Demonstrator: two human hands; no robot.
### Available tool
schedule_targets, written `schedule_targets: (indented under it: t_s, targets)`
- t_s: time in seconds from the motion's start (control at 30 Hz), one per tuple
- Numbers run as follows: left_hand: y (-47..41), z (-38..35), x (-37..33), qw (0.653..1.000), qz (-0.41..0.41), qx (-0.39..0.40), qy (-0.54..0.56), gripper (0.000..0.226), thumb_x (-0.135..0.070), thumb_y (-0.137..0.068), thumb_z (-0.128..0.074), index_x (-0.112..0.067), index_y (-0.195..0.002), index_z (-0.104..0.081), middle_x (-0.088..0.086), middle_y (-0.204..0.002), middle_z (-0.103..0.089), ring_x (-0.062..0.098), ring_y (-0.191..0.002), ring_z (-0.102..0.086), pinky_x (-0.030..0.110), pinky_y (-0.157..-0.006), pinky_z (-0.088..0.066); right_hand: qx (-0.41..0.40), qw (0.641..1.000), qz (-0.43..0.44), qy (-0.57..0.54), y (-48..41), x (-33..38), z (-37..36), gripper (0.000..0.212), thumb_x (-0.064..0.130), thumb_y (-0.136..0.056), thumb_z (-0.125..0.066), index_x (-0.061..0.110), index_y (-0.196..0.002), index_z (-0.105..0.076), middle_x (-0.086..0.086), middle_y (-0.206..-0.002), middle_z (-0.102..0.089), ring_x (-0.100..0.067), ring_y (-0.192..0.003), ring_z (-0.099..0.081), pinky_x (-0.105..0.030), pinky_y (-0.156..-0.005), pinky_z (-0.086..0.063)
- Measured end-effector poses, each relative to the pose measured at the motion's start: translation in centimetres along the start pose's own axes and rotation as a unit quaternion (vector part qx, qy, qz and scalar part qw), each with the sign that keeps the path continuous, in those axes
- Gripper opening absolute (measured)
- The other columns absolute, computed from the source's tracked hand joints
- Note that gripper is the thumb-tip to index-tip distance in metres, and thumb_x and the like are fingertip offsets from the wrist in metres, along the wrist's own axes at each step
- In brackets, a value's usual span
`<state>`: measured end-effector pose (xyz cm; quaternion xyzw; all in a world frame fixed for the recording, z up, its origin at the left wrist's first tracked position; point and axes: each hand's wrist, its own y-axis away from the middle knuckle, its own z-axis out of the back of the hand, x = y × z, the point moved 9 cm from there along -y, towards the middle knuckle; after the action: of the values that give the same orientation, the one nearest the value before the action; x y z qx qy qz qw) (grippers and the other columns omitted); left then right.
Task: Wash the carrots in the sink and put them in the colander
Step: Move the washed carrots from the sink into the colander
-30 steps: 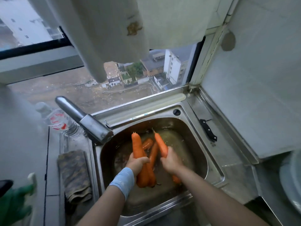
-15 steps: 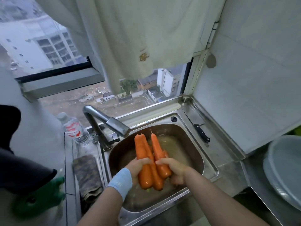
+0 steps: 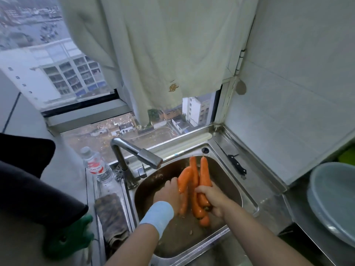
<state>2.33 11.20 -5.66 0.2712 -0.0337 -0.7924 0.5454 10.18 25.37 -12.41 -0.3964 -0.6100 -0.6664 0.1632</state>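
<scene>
Several wet orange carrots (image 3: 194,181) are bunched together, tips pointing away from me, above the steel sink (image 3: 247,200). My left hand (image 3: 170,192), with a light blue wristband, grips the left carrots. My right hand (image 3: 212,196) grips the right carrots near their thick ends. Brownish water lies in the basin. A grey-blue colander or basin (image 3: 334,200) stands at the far right on the counter, partly cut off by the frame edge.
The steel faucet (image 3: 138,152) juts over the sink's left side. Behind it stands a plastic water bottle (image 3: 96,166). A black-handled knife (image 3: 236,166) lies on the drainboard at right. A folded cloth (image 3: 111,214) and a green glove (image 3: 71,237) lie at left.
Both hands have gathered the carrots into one bunch and lifted them out of the water. My head has tilted up, showing more of the window and curtain.
</scene>
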Motion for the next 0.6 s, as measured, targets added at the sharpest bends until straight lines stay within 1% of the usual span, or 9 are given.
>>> schedule_targets:
  t_s: [0.07,0.1,0.2,0.3,0.33,0.4,0.47,0.57,0.6]
  targets:
    - [-0.4,0.1,-0.3,0.993,-0.031,-0.029,-0.110,0.062,-0.027,-0.095,-0.060,-0.027,-0.149,-0.028,0.005,-0.134,-0.049,0.025,-0.110,-0.059,0.033,-0.086,-0.054,-0.052,0.998,0.005,0.030,-0.1,-0.2,0.4,0.047,0.018,-0.089,-0.070,0.029,-0.132,-0.056,-0.008,-0.114,-0.069,-0.028,-0.104,-0.067,-0.044,-0.086,-0.057]
    - [-0.7,-0.4,-0.1,0.989,-0.032,-0.012,-0.142,0.069,-0.023,-0.094,-0.061,-0.027,-0.152,-0.025,0.007,-0.137,-0.047,0.028,-0.114,-0.056,0.035,-0.088,-0.054,-0.071,0.997,-0.026,0.027,-0.1,-1.1,0.4,0.042,0.015,-0.090,-0.068,0.022,-0.129,-0.058,-0.010,-0.108,-0.069,-0.027,-0.099,-0.067,-0.042,-0.084,-0.056]
    - [-0.8,-1.0,0.4,0.981,-0.027,0.023,-0.192,0.071,-0.018,-0.092,-0.063,-0.026,-0.153,-0.028,0.010,-0.134,-0.050,0.032,-0.116,-0.056,0.038,-0.091,-0.052,-0.049,0.986,-0.157,0.038,0.7,-4.0,-0.7,0.039,0.017,-0.086,-0.068,0.009,-0.124,-0.059,-0.017,-0.104,-0.067,-0.033,-0.096,-0.063,-0.045,-0.096,-0.051]
    - [-1.4,0.1,1.3,0.982,-0.025,-0.027,-0.186,0.078,-0.020,-0.095,-0.061,-0.025,-0.158,-0.015,0.011,-0.143,-0.044,0.030,-0.121,-0.054,0.036,-0.089,-0.052,-0.064,0.993,-0.098,0.007,0.9,-2.0,-0.6,0.049,0.017,-0.084,-0.072,0.024,-0.126,-0.048,-0.016,-0.115,-0.064,-0.036,-0.104,-0.064,-0.050,-0.088,-0.055]
    - [-2.0,0.2,1.6,0.983,-0.020,-0.026,-0.182,0.078,-0.022,-0.095,-0.061,-0.026,-0.158,-0.015,0.011,-0.144,-0.043,0.030,-0.121,-0.054,0.036,-0.089,-0.052,-0.077,0.994,-0.079,0.003,0.3,-1.7,-0.3,0.054,0.019,-0.082,-0.073,0.027,-0.129,-0.047,-0.015,-0.117,-0.064,-0.036,-0.106,-0.065,-0.052,-0.090,-0.055]
    - [-2.1,-0.5,1.9,0.984,-0.012,0.025,-0.174,0.066,-0.026,-0.094,-0.058,-0.026,-0.153,-0.028,0.010,-0.138,-0.050,0.032,-0.118,-0.058,0.038,-0.090,-0.053,-0.076,0.992,-0.103,0.012,0.5,-1.9,-0.3,0.061,0.020,-0.072,-0.075,0.020,-0.131,-0.055,-0.016,-0.119,-0.068,-0.038,-0.109,-0.065,-0.056,-0.100,-0.052]
    - [-1.5,-1.0,1.5,0.983,-0.018,0.038,-0.176,0.056,-0.026,-0.095,-0.053,-0.026,-0.148,-0.036,0.009,-0.129,-0.054,0.033,-0.113,-0.060,0.039,-0.087,-0.053,-0.041,0.985,-0.165,0.027,1.1,-3.3,-1.0,0.060,0.018,-0.065,-0.077,0.014,-0.123,-0.064,-0.020,-0.122,-0.067,-0.041,-0.114,-0.062,-0.056,-0.108,-0.045]
    - [-1.3,-0.5,1.3,0.992,-0.007,-0.004,-0.123,0.060,-0.032,-0.098,-0.052,-0.028,-0.152,-0.025,0.009,-0.131,-0.052,0.030,-0.110,-0.060,0.034,-0.078,-0.049,-0.066,0.990,-0.122,0.005,1.9,-2.4,-0.7,0.056,0.016,-0.077,-0.076,0.021,-0.126,-0.051,-0.018,-0.121,-0.063,-0.039,-0.109,-0.062,-0.053,-0.099,-0.049]
    - [-1.4,-0.3,1.2,0.993,0.006,0.005,-0.114,0.056,-0.034,-0.097,-0.051,-0.028,-0.149,-0.031,0.007,-0.129,-0.054,0.029,-0.108,-0.062,0.034,-0.076,-0.048,-0.078,0.991,-0.111,-0.020,1.8,-2.2,-0.5,0.056,0.017,-0.079,-0.074,0.021,-0.129,-0.049,-0.018,-0.118,-0.065,-0.038,-0.106,-0.063,-0.053,-0.097,-0.051]
